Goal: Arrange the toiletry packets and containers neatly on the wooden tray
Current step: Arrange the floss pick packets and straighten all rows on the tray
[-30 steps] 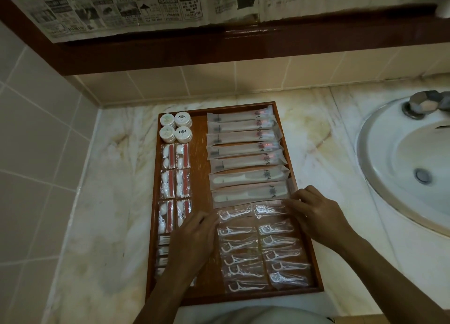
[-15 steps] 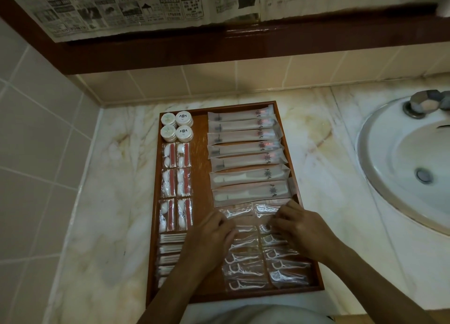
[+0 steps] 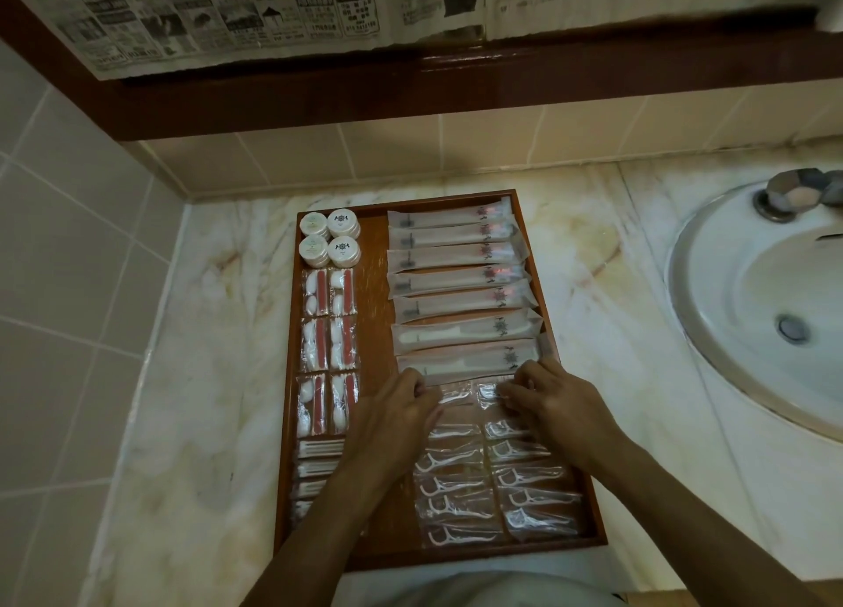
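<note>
A wooden tray (image 3: pixel 372 314) lies on the marble counter. Small round white containers (image 3: pixel 329 237) fill its far left corner, with red-and-white packets (image 3: pixel 328 342) and cotton swab packets (image 3: pixel 319 451) in a column below. Long toothbrush packets (image 3: pixel 456 282) are stacked in rows on the right. Clear floss pick packets (image 3: pixel 492 492) form two columns at the near right. My left hand (image 3: pixel 394 417) and my right hand (image 3: pixel 554 405) have curled fingertips on the top floss pick packets, just below the lowest toothbrush packet. What they pinch is hidden.
A white sink (image 3: pixel 757 314) with a faceted tap knob (image 3: pixel 796 193) is set in the counter on the right. Tiled walls rise on the left and behind. A dark wooden ledge (image 3: pixel 456 86) with newspaper hangs overhead.
Both hands moved up the floss pick columns toward the toothbrush packets. The left hand came in from the tray's middle strip and the right hand shifted left, so they now sit close together.
</note>
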